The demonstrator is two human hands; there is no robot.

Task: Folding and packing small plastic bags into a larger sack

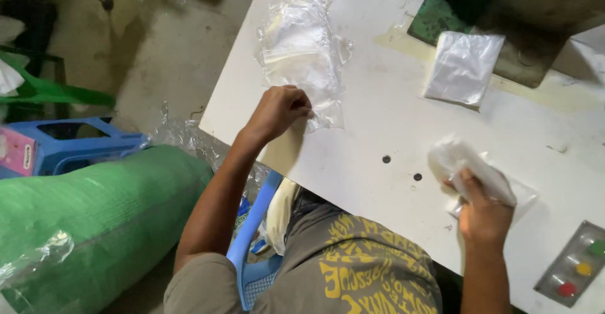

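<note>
My left hand [277, 109] pinches the near corner of a pile of clear plastic zip bags [302, 56] lying on the white table [378, 131], close to its left edge. My right hand [484, 210] is closed around a folded white item wrapped in thin clear plastic [466, 166], held just above the tabletop at the near right. The two hands are well apart.
A flat stack of clear bags [463, 67] lies on a dark green mat [441, 18] at the far right. A grey button panel [575, 263] with green, yellow and red buttons is set in the near right corner. A big green fabric roll [94, 219] and a blue stool [69, 141] are on the floor at left.
</note>
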